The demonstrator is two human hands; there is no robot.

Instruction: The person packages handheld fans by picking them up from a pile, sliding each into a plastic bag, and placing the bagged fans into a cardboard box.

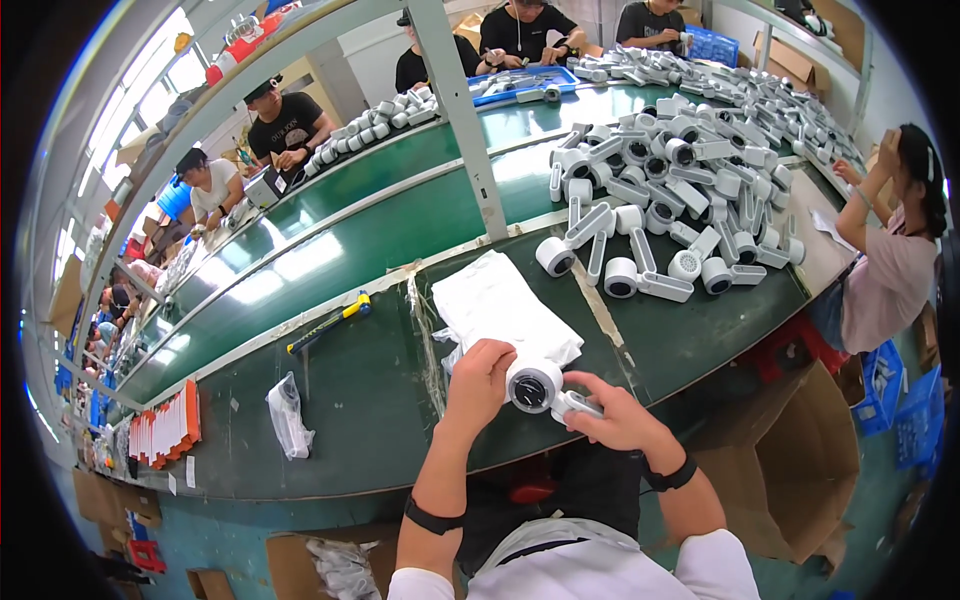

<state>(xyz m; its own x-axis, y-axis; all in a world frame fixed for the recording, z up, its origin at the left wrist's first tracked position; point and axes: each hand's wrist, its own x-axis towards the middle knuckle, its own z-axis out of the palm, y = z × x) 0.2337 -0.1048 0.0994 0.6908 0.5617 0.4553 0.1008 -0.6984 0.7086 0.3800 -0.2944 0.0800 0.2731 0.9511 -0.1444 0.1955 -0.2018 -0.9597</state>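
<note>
A white handheld device (533, 386) with a round head, a dark grille and a short handle, shaped like a small hair dryer, is held between my hands at the table's near edge. My left hand (482, 380) is closed against the left side of its head, fingertips pinched together. My right hand (618, 412) grips the handle, with the thumb and fingers around it. Just beyond the device lies a stack of white sheets or bags (500, 302), partly behind it.
A large heap of similar white devices (665, 165) covers the table's right side. To the left lie a yellow-and-black hammer-like tool (330, 322), a plastic-wrapped piece (289, 416) and orange-and-white boxes (165, 428). A metal post (462, 120) rises ahead. Cardboard boxes (785, 465) stand below right. Other people work around the line.
</note>
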